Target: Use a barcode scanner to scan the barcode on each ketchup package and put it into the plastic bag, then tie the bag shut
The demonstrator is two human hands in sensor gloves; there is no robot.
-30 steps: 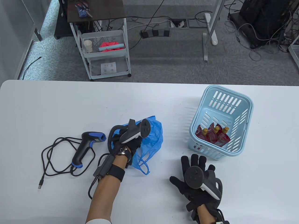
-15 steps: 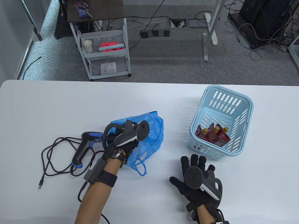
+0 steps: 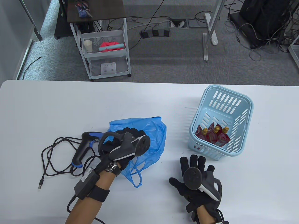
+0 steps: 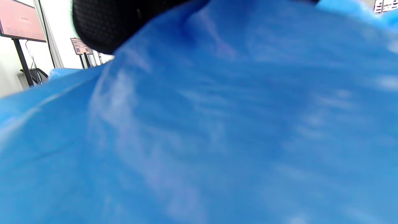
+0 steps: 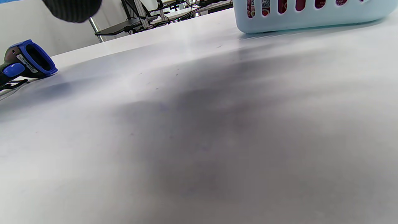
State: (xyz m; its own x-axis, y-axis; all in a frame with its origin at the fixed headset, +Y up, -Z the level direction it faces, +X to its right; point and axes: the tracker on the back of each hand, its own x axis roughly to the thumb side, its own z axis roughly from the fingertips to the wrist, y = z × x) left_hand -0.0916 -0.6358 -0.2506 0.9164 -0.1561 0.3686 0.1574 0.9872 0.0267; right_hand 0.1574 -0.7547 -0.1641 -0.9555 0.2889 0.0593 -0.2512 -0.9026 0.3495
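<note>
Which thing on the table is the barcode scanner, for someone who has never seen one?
Start at the blue plastic bag under the left hand and look just left. The barcode scanner lies there, pistol-shaped, black with blue trim, the only thing trailing a looped black cable.

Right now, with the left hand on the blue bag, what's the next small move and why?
Probably spread the plastic bag open with the left hand: it lies crumpled flat on the table, the ketchup packages all sit in the basket, and the scanner lies untouched.

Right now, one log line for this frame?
left hand on blue plastic bag, grip unclear | right hand flat on table | scanner idle | ketchup packages in basket
</note>
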